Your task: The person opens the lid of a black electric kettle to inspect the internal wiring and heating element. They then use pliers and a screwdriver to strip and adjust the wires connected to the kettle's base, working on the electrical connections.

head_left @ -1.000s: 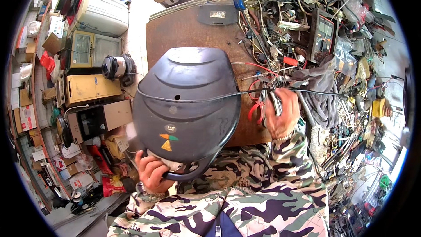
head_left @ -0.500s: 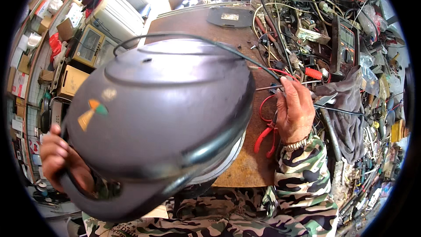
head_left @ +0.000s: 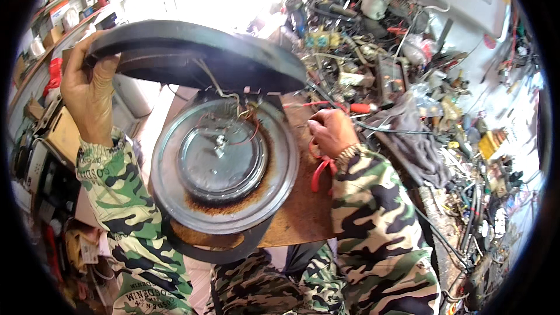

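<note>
My left hand (head_left: 90,90) grips the left rim of a black round cover (head_left: 192,52), holding it tilted up with the thumb on its near side. Below it lies an opened electric griddle pan (head_left: 192,217), its round metal plate showing. A raised metal disc (head_left: 219,166) in the middle is ringed by brown scorching or rust. Thin wires (head_left: 248,116) run between cover and plate. My right hand (head_left: 333,132) is closed just right of the pan; what its fingers hold, if anything, is hidden. Red-handled pliers (head_left: 319,176) lie under that hand.
The pan rests on a brown wooden board (head_left: 309,216). Tangled parts and wires (head_left: 350,35) fill the bench beyond, with a red-handled tool (head_left: 361,108) and a grey cloth (head_left: 405,140) at the right. A meter (head_left: 392,76) stands among them; shelves (head_left: 58,11) line the left.
My left hand has raised and tilted the black cover away from me, exposing the metal plate and wires. The view has shifted, and the thin rod by my right hand no longer shows.
</note>
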A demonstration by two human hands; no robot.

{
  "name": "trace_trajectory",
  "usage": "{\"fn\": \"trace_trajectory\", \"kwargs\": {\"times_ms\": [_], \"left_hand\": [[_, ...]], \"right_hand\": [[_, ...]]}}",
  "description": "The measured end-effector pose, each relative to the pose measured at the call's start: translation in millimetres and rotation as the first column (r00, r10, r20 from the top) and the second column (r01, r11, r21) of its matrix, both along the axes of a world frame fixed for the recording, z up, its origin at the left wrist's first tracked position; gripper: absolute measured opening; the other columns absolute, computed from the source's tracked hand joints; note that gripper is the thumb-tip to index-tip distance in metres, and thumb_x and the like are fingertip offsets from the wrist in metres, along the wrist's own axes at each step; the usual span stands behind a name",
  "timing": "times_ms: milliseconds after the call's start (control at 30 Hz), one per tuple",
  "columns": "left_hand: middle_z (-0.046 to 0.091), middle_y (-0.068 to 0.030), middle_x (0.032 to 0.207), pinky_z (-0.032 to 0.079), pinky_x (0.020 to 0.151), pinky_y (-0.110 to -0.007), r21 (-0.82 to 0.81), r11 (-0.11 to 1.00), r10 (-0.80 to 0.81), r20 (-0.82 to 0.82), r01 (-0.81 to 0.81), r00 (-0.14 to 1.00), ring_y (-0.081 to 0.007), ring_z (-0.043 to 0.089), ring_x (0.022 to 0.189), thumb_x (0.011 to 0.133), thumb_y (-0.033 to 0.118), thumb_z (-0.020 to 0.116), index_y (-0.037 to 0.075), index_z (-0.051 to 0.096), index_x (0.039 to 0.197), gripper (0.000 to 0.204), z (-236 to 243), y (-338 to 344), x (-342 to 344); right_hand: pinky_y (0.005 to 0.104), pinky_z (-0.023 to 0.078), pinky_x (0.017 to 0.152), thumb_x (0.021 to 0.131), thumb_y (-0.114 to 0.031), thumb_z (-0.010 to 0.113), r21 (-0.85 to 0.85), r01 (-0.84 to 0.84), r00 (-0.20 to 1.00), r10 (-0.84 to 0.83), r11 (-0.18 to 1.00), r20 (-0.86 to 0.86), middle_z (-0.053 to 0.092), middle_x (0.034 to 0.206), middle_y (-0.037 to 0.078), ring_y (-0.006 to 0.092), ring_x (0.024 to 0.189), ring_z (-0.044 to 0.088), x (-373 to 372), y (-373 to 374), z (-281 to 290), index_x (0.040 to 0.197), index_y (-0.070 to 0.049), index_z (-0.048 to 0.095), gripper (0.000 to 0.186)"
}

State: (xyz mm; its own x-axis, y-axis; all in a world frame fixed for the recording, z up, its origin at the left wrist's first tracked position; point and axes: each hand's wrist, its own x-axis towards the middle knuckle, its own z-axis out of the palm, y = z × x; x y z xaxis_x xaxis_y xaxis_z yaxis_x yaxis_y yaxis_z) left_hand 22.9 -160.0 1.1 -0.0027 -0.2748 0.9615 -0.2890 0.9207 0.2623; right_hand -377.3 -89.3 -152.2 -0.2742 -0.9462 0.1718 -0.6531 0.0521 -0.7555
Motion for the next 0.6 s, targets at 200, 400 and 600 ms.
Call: {"fn": "trace_trajectory", "kwargs": {"times_ms": [200,400,600], "left_hand": [[0.069,-0.0017,0.110,0.050,0.096,-0.026,0.047,0.999,-0.025,0.151,0.018,0.988,-0.0128,0.064,0.106,0.093,0.033,0.084,0.001,0.070,0.123,0.046,5.7,-3.5,38.2],[0.070,-0.0025,0.111,0.052,0.095,-0.026,0.023,1.000,-0.011,0.168,0.007,0.986,-0.0122,0.066,0.105,0.091,0.037,0.086,0.002,0.071,0.122,0.050,6.2,-20.5,41.6],[0.072,0.0011,0.098,0.054,0.087,-0.024,0.001,0.999,-0.053,0.123,0.053,0.991,-0.0106,0.069,0.092,0.089,0.032,0.089,0.003,0.072,0.121,0.046,9.4,-3.4,8.3]], "right_hand": [[0.0414,0.061,0.062,0.103,-0.031,0.068,0.163,0.120,0.607,-0.203,0.979,0.769,0.076,0.101,0.020,0.0272,0.079,0.075,21.3,-54.3,-40.7,0.118,0.006,0.066,0.040],[0.0333,0.048,0.044,0.099,-0.030,0.075,0.096,0.116,0.473,-0.140,0.989,0.870,0.071,0.081,0.011,0.0204,0.056,0.065,28.0,-87.1,-51.4,0.099,-0.003,0.071,0.027],[0.0303,0.038,0.043,0.099,-0.026,0.077,0.070,0.018,0.525,-0.068,0.997,0.848,0.062,0.066,0.001,0.0132,0.048,0.054,6.9,-100.0,-68.1,0.075,-0.008,0.067,0.032]]}}
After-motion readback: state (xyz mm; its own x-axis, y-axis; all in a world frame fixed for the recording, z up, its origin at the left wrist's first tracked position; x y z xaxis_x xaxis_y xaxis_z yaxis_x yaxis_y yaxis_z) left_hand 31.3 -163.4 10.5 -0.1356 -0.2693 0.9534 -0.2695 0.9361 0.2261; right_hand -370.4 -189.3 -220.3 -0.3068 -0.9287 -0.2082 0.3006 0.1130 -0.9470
